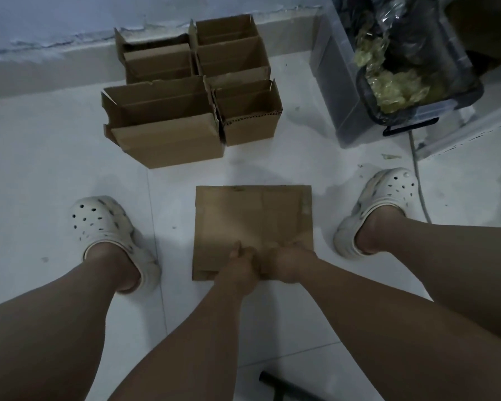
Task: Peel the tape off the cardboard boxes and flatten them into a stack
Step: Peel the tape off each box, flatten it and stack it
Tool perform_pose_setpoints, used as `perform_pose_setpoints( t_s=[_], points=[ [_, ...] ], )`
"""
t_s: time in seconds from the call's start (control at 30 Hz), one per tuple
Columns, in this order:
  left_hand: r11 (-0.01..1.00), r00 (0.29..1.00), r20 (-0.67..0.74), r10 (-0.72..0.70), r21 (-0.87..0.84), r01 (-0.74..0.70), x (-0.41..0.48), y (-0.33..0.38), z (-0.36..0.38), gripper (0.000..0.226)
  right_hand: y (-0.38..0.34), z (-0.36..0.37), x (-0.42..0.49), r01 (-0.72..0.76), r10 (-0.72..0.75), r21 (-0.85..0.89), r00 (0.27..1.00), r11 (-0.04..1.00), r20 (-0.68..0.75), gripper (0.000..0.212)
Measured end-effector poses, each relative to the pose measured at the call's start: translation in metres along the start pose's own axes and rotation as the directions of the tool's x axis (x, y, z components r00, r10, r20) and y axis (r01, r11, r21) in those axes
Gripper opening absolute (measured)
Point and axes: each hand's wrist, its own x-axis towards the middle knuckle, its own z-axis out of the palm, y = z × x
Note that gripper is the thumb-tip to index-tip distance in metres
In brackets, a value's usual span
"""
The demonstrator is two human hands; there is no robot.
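Now left hand, right hand hold one flat box near four boxes.

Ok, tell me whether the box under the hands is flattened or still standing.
Flattened. The box lies as a flat sheet on the floor, with no walls standing.

Around us — floor clutter
A white left clog and right clog stand on the white tiled floor; far right, a clear plastic bin, a black bag, a grey cable.
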Motion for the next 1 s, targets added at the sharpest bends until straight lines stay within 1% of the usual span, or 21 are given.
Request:
perform_pose_setpoints(
  t_s=[0.03, 0.07, 0.1, 0.17, 0.2, 0.27, 0.3, 0.33, 0.4, 0.43, 0.47, 0.5, 0.57, 0.63, 0.73, 0.77, 0.8, 0.87, 0.93, 0.97, 1.0],
  points=[
    [1.000, 1.000, 0.006, 0.026, 0.007, -0.026, -0.001, 0.000, -0.001, 0.046, -0.003, -0.001, 0.000, 0.000, 0.000, 0.005, 1.000, 1.000, 0.000, 0.061],
    [0.999, 0.999, -0.027, 0.032, -0.028, -0.033, -0.002, 0.001, -0.004, 0.046, -0.007, -0.003, -0.001, 0.003, -0.003, 0.019, 1.000, 1.000, -0.004, 0.058],
    [0.996, 0.996, -0.091, 0.019, -0.086, -0.027, -0.004, 0.003, -0.008, 0.046, -0.009, -0.006, -0.002, 0.021, -0.020, 0.044, 0.999, 0.999, -0.027, 0.050],
    [0.975, 0.964, -0.261, -0.055, -0.223, -0.005, -0.007, 0.010, -0.025, 0.049, -0.014, -0.011, -0.007, 0.087, -0.065, 0.148, 0.987, 0.985, -0.150, 0.030],
    [0.965, 0.934, -0.346, -0.092, -0.261, -0.001, -0.006, 0.017, -0.037, 0.051, -0.015, -0.015, -0.010, 0.121, -0.069, 0.218, 0.970, 0.968, -0.234, 0.027],
    [0.951, 0.856, -0.501, -0.127, -0.306, -0.038, -0.003, 0.029, -0.067, 0.048, -0.019, -0.025, -0.016, 0.169, -0.043, 0.317, 0.929, 0.933, -0.367, 0.032],
    [0.948, 0.803, -0.583, -0.127, -0.309, -0.074, -0.001, 0.036, -0.085, 0.045, -0.022, -0.030, -0.018, 0.184, -0.031, 0.341, 0.912, 0.922, -0.409, 0.037],
    [0.949, 0.733, -0.669, -0.124, -0.296, -0.110, 0.001, 0.041, -0.103, 0.044, -0.025, -0.037, -0.019, 0.196, -0.024, 0.355, 0.900, 0.914, -0.435, 0.041],
    [0.954, 0.604, -0.787, -0.127, -0.264, -0.143, 0.006, 0.050, -0.138, 0.041, -0.030, -0.049, -0.019, 0.211, -0.028, 0.366, 0.894, 0.906, -0.447, 0.043],
    [0.957, 0.564, -0.815, -0.129, -0.251, -0.143, 0.009, 0.054, -0.153, 0.038, -0.032, -0.054, -0.018, 0.208, -0.045, 0.331, 0.899, 0.920, -0.436, 0.043],
    [0.960, 0.557, -0.821, -0.122, -0.241, -0.144, 0.013, 0.056, -0.166, 0.037, -0.033, -0.059, -0.018, 0.194, -0.070, 0.268, 0.908, 0.944, -0.413, 0.042],
    [0.964, 0.578, -0.810, -0.100, -0.223, -0.146, 0.017, 0.058, -0.177, 0.039, -0.035, -0.062, -0.018, 0.181, -0.092, 0.200, 0.917, 0.963, -0.387, 0.040],
    [0.980, 0.640, -0.768, -0.031, -0.148, -0.130, 0.025, 0.057, -0.196, 0.053, -0.038, -0.066, -0.018, 0.178, -0.122, 0.123, 0.922, 0.976, -0.368, 0.036],
    [0.989, 0.688, -0.726, -0.021, -0.115, -0.091, 0.030, 0.050, -0.207, 0.068, -0.039, -0.067, -0.017, 0.184, -0.129, 0.119, 0.920, 0.976, -0.371, 0.035],
    [0.997, 0.759, -0.651, -0.023, -0.070, -0.030, 0.034, 0.036, -0.214, 0.076, -0.036, -0.066, -0.016, 0.176, -0.128, 0.104, 0.926, 0.979, -0.354, 0.036],
    [0.999, 0.776, -0.630, -0.014, -0.036, -0.012, 0.033, 0.033, -0.214, 0.074, -0.034, -0.065, -0.016, 0.172, -0.134, 0.080, 0.928, 0.982, -0.347, 0.036],
    [1.000, 0.779, -0.627, -0.008, -0.003, 0.008, 0.033, 0.030, -0.212, 0.070, -0.031, -0.063, -0.017, 0.168, -0.140, 0.055, 0.931, 0.984, -0.336, 0.035],
    [0.998, 0.757, -0.653, -0.028, 0.025, 0.059, 0.029, 0.029, -0.207, 0.057, -0.026, -0.059, -0.018, 0.149, -0.135, 0.022, 0.943, 0.989, -0.305, 0.031],
    [0.987, 0.741, -0.666, -0.082, 0.046, 0.151, 0.025, 0.027, -0.203, 0.043, -0.023, -0.056, -0.020, 0.128, -0.118, 0.015, 0.951, 0.992, -0.284, 0.030],
    [0.970, 0.735, -0.672, -0.091, 0.108, 0.219, 0.022, 0.024, -0.200, 0.035, -0.021, -0.054, -0.021, 0.122, -0.110, 0.025, 0.953, 0.992, -0.283, 0.031],
    [0.934, 0.724, -0.686, -0.071, 0.210, 0.291, 0.020, 0.021, -0.198, 0.027, -0.020, -0.053, -0.022, 0.119, -0.103, 0.038, 0.951, 0.992, -0.291, 0.032]
  ],
)
